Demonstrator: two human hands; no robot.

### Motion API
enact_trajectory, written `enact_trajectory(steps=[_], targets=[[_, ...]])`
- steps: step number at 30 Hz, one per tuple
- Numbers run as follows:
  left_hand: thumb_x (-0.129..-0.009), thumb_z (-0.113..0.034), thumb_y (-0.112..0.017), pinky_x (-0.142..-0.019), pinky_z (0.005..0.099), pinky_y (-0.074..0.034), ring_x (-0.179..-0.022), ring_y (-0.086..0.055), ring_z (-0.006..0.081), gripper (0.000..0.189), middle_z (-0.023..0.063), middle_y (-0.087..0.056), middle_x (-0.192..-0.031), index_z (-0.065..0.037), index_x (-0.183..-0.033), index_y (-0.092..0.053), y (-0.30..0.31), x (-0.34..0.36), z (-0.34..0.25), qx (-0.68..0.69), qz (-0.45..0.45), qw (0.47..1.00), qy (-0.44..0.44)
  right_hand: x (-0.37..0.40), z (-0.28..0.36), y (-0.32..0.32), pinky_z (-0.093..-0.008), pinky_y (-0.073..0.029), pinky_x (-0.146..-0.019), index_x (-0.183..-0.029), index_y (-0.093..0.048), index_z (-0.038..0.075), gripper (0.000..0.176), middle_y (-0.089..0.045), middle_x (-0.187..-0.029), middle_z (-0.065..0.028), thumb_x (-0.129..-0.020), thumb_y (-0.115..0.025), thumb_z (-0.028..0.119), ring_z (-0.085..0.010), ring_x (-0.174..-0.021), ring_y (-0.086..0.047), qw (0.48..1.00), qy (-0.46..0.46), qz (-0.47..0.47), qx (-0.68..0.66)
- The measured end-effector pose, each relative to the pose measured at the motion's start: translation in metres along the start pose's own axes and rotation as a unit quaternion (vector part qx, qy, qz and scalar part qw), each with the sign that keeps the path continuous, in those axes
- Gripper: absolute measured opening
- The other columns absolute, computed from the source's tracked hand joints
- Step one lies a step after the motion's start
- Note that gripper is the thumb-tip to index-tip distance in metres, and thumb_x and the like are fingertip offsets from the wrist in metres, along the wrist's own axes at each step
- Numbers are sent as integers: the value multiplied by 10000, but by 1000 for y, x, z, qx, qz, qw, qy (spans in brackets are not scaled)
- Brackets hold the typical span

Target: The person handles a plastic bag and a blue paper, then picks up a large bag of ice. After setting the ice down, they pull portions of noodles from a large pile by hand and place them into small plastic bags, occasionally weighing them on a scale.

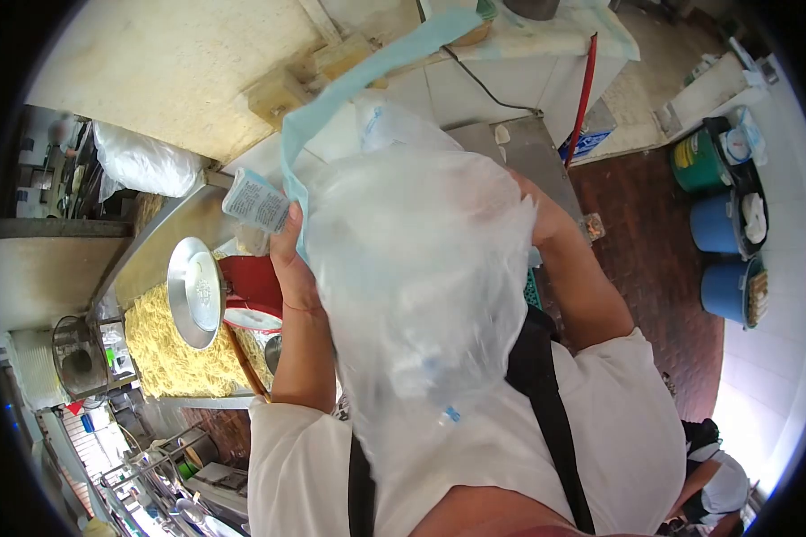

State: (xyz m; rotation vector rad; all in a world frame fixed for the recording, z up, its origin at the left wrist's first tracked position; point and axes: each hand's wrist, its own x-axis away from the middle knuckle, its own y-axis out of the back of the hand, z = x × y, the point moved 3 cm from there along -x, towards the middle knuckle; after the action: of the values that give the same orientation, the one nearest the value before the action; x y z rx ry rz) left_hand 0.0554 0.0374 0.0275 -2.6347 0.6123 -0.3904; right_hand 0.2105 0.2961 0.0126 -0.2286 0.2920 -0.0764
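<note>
A large translucent plastic bag (421, 259) hangs before my chest and covers much of the view's middle. My left hand (287, 237) is closed on a small whitish packet (258, 201) with printed text, at the bag's left edge. A pale blue strip (331, 94) rises from beside that hand and curves to the upper right. At the bag's upper right edge is my right hand (530, 204), partly behind the plastic; its fingers are hidden.
Yellow noodle-like food (166, 349) fills a tray at the left, with a metal bowl (197, 293) above it. Blue bins (721, 291) and a green bin (697, 161) stand at the right. Another person (721, 483) is at the lower right.
</note>
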Motion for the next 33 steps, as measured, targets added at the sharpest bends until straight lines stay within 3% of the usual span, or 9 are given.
enact_trajectory(steps=[3,5,7,10,16,19,23,25,33], targets=[[-952,-252,-612,-879,366,-546,-1041,-645,235,441,110,-627,-1180,-2,-1305,-526,5,-16,-1,-14,40,999,23,-1,-22,16,-408,-489,-983,-1297,-553,9,429,-617,-1263,-83,-936,-617,232,-234,-1124,-602,990,-24,-36,136],[-955,-247,-604,-878,371,-548,-1042,-646,240,439,112,-629,-1182,1,-1308,-525,-3,-34,3,-9,64,998,14,-18,-28,24,-415,-488,-989,-1313,-545,28,420,-613,-1271,-81,-952,-595,237,-236,-1139,-600,996,-23,-82,-16],[-958,-243,-596,-878,375,-550,-1043,-647,245,437,113,-631,-1183,4,-1311,-524,-12,-57,13,15,68,998,-10,-63,-23,18,-426,-488,-996,-1318,-544,51,398,-613,-1273,-85,-974,-563,249,-244,-1160,-598,925,24,-35,-377],[-963,-237,-585,-876,383,-553,-1044,-650,253,434,115,-635,-1186,8,-1315,-522,-9,-117,38,47,58,996,-50,-121,-28,9,-416,-502,-971,-1343,-512,47,426,-621,-1251,-70,-1014,-497,317,-222,-1177,-581,921,-41,-57,-384],[-967,-204,-555,-873,398,-561,-1054,-651,274,424,115,-636,-1206,20,-1325,-515,20,-171,116,48,-7,999,7,-131,-105,40,-387,-524,-842,-1290,-548,53,345,-670,-1063,-96,-1000,-515,238,-212,-1012,-638,944,-239,-213,-76],[-956,-151,-559,-851,383,-561,-1052,-648,259,400,105,-633,-1211,27,-1312,-522,-11,-136,114,235,81,967,58,-122,-140,47,-330,-505,-702,-1249,-604,75,334,-653,-1069,-49,-962,-536,233,-151,-852,-604,959,-197,-204,6],[-922,-117,-611,-809,368,-563,-978,-667,241,357,112,-659,-1129,22,-1248,-569,35,-192,178,2,-4,1000,-6,-110,-142,56,-338,-500,-726,-1250,-603,40,402,-664,-1080,-99,-917,-610,264,-188,-894,-614,927,-237,-187,223],[-885,-102,-664,-790,366,-572,-934,-681,241,358,120,-670,-1080,20,-1212,-587,44,-200,193,-70,-55,996,25,-107,-161,61,-346,-498,-906,-1332,-564,30,513,-658,-1256,-161,-898,-637,294,-263,-1098,-633,912,-247,-211,251],[-891,-47,-623,-693,358,-566,-910,-658,205,287,99,-654,-1046,-26,-1176,-590,63,-180,208,-50,-125,991,3,-103,-202,95,-356,-517,-892,-1437,-392,42,619,-623,-1208,-178,-902,-634,239,-239,-1026,-636,918,-324,-199,113]])
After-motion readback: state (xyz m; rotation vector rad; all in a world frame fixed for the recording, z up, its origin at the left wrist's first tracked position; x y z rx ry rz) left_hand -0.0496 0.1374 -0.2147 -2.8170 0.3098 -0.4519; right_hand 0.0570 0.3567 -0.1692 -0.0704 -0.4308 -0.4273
